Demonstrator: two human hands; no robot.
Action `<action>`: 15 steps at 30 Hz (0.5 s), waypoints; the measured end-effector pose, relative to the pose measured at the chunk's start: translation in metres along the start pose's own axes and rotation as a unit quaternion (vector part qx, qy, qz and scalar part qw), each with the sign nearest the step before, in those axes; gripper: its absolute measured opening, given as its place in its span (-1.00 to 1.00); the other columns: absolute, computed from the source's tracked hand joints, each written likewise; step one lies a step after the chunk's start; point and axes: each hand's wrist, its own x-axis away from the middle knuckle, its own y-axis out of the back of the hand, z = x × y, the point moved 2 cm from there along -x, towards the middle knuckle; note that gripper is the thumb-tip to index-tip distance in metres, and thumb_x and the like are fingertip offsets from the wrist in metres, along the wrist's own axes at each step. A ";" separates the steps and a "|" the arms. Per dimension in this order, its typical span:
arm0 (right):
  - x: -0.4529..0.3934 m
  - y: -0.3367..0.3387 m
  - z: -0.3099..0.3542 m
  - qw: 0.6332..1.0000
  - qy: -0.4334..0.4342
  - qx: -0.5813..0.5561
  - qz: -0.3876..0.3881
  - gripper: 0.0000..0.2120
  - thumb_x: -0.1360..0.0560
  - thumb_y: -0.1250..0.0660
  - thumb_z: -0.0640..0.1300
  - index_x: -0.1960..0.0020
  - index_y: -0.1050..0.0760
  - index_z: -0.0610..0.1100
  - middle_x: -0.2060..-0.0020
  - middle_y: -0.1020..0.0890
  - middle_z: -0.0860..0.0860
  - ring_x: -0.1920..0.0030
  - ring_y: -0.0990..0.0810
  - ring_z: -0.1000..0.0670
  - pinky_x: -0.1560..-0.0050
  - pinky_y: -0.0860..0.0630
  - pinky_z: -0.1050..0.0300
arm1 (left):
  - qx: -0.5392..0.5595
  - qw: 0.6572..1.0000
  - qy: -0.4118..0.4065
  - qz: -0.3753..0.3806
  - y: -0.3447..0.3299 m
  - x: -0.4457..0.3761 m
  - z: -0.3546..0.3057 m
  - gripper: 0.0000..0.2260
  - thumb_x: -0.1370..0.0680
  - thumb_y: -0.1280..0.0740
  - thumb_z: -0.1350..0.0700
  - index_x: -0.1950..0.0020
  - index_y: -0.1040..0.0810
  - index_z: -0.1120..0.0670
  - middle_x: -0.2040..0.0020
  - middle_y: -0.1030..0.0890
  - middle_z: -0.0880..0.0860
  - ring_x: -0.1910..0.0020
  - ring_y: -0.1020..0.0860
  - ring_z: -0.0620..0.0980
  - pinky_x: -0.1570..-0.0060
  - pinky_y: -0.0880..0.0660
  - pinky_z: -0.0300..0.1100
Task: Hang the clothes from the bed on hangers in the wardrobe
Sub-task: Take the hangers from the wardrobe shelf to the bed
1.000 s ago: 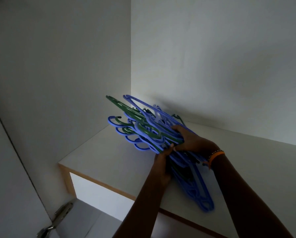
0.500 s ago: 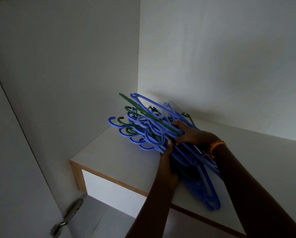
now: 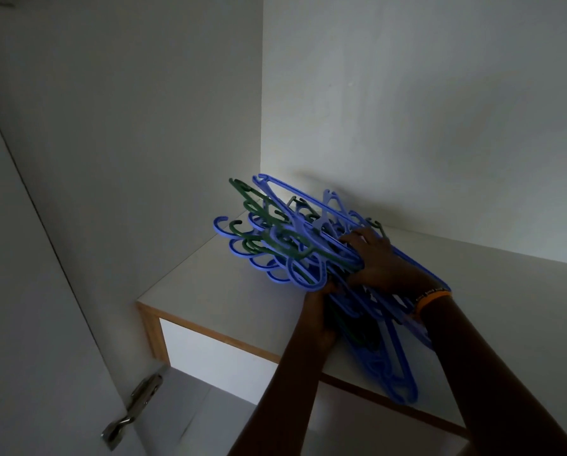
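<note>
- Head view: both hands clench the hangers (image 3: 302, 248); the right hand (image 3: 377, 261) grips from above, the left hand (image 3: 321, 311) from below.
- The bundle lies on the shelf (image 3: 210, 291), near its front edge; one end overhangs it.
- Risk: the hooks look tangled, so pulling one may drag others off the edge.
- The shelf's left corner and right side give room; walls close behind.
</note>
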 end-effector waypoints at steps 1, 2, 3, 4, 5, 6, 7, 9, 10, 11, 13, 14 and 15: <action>-0.001 0.006 0.001 1.000 0.018 0.015 -0.009 -0.27 -0.40 -0.45 0.01 -0.45 -0.20 -0.07 -0.44 -0.12 -0.03 -0.42 -0.06 -0.15 -0.38 -0.07 -0.06 | -0.002 1.000 0.009 -0.003 0.001 0.001 0.000 -0.74 -0.57 -0.18 0.28 -0.22 -0.55 0.20 -0.04 -0.64 0.20 0.02 -0.63 0.15 0.06 -0.61 0.00; -0.005 0.010 0.003 0.999 0.037 0.004 -0.005 -0.33 -0.42 -0.45 -0.04 -0.44 -0.24 -0.09 -0.44 -0.15 -0.04 -0.43 -0.08 -0.14 -0.39 -0.09 -0.04 | -0.008 1.000 0.018 -0.003 0.000 0.004 -0.001 -0.78 -0.59 -0.19 0.25 -0.16 -0.57 0.19 0.03 -0.67 0.17 0.09 -0.65 0.11 0.14 -0.62 -0.04; -0.010 0.011 0.006 0.998 0.052 -0.027 0.015 -0.36 -0.43 -0.44 -0.06 -0.42 -0.26 -0.09 -0.43 -0.21 -0.05 -0.42 -0.14 -0.13 -0.40 -0.14 -0.05 | -0.018 0.999 0.027 -0.009 -0.001 0.006 -0.002 -0.81 -0.59 -0.21 0.24 -0.11 -0.58 0.19 0.09 -0.68 0.15 0.15 -0.66 0.09 0.22 -0.62 -0.08; -0.015 0.010 0.011 0.995 0.052 -0.066 0.049 -0.38 -0.44 -0.44 -0.06 -0.41 -0.27 -0.09 -0.40 -0.28 -0.07 -0.40 -0.24 -0.11 -0.40 -0.21 -0.07 | -0.023 0.999 0.034 -0.011 -0.002 0.008 -0.003 -0.82 -0.58 -0.24 0.22 -0.12 -0.58 0.19 0.09 -0.68 0.16 0.16 -0.66 0.09 0.25 -0.61 -0.09; -0.020 0.007 0.016 0.991 0.046 -0.094 0.078 -0.39 -0.45 -0.43 -0.06 -0.41 -0.25 -0.09 -0.38 -0.32 -0.08 -0.36 -0.32 -0.10 -0.38 -0.28 -0.09 | -0.027 0.999 0.036 -0.018 -0.003 0.009 -0.003 -0.77 -0.54 -0.29 0.21 -0.17 -0.56 0.21 0.02 -0.66 0.19 0.12 -0.65 0.13 0.23 -0.61 -0.07; -0.024 0.002 0.019 0.989 0.037 -0.107 0.093 -0.36 -0.45 -0.43 -0.05 -0.43 -0.21 -0.09 -0.37 -0.33 -0.09 -0.35 -0.35 -0.10 -0.36 -0.31 -0.12 | -0.023 0.999 0.033 -0.025 -0.004 0.010 -0.003 -0.64 -0.45 -0.37 0.18 -0.23 -0.53 0.22 -0.06 -0.63 0.23 0.04 -0.63 0.17 0.17 -0.61 -0.03; -0.030 -0.003 0.020 0.990 0.030 -0.099 0.094 -0.31 -0.45 -0.43 -0.05 -0.45 -0.16 -0.08 -0.38 -0.31 -0.11 -0.36 -0.34 -0.13 -0.35 -0.32 -0.16 | -0.023 0.999 0.033 -0.032 -0.004 0.009 -0.003 -0.51 -0.34 -0.42 0.16 -0.26 -0.52 0.22 -0.12 -0.61 0.26 -0.02 -0.61 0.22 0.10 -0.60 0.02; -0.040 -0.008 0.019 0.996 -0.010 -0.037 0.076 -0.22 -0.44 -0.43 -0.02 -0.50 -0.04 -0.04 -0.42 -0.24 -0.13 -0.40 -0.24 -0.23 -0.33 -0.30 -0.21 | -0.009 0.999 0.032 -0.032 -0.007 0.011 -0.004 -0.41 -0.21 -0.42 0.16 -0.24 -0.53 0.22 -0.14 -0.59 0.27 -0.10 -0.56 0.27 -0.04 -0.57 0.09; -0.043 -0.009 0.017 0.997 -0.040 -0.001 0.061 -0.18 -0.43 -0.43 0.02 -0.51 0.00 -0.01 -0.44 -0.20 -0.14 -0.41 -0.19 -0.26 -0.32 -0.28 -0.23 | -0.001 0.999 0.029 -0.028 -0.005 0.009 -0.003 -0.41 -0.20 -0.42 0.16 -0.24 -0.53 0.22 -0.15 -0.58 0.28 -0.13 -0.55 0.28 -0.10 -0.53 0.11; -0.046 -0.008 0.013 0.997 -0.064 0.017 0.050 -0.15 -0.42 -0.43 0.07 -0.52 0.02 0.02 -0.45 -0.18 -0.15 -0.42 -0.16 -0.28 -0.32 -0.24 -0.25 | 0.008 0.999 0.027 -0.022 -0.004 0.007 -0.002 -0.42 -0.22 -0.41 0.14 -0.25 -0.53 0.21 -0.15 -0.59 0.27 -0.13 -0.55 0.28 -0.12 -0.52 0.12; -0.049 -0.008 0.009 0.995 -0.086 -0.002 0.058 -0.08 -0.36 -0.45 0.15 -0.52 0.04 0.05 -0.44 -0.22 -0.20 -0.41 -0.19 -0.31 -0.36 -0.24 -0.27 | 0.030 0.999 0.023 -0.011 -0.004 0.005 -0.003 -0.45 -0.26 -0.39 0.13 -0.26 -0.53 0.18 -0.10 -0.61 0.24 -0.05 -0.58 0.23 -0.06 -0.55 0.08; -0.050 -0.008 0.008 0.994 -0.083 -0.017 0.069 -0.06 -0.34 -0.46 0.16 -0.51 0.06 0.09 -0.41 -0.28 -0.22 -0.39 -0.26 -0.31 -0.33 -0.29 -0.29 | 0.036 0.999 0.022 -0.007 -0.004 0.004 -0.004 -0.46 -0.28 -0.39 0.13 -0.26 -0.53 0.17 -0.08 -0.62 0.23 -0.02 -0.59 0.21 -0.03 -0.56 0.06; -0.051 -0.009 0.007 0.994 -0.074 -0.029 0.080 -0.06 -0.33 -0.47 0.15 -0.50 0.06 0.12 -0.38 -0.34 -0.24 -0.34 -0.34 -0.31 -0.28 -0.35 -0.30 | 0.037 0.999 0.024 -0.007 -0.004 0.003 -0.004 -0.47 -0.28 -0.39 0.13 -0.25 -0.54 0.17 -0.05 -0.63 0.22 0.01 -0.60 0.19 0.01 -0.58 0.04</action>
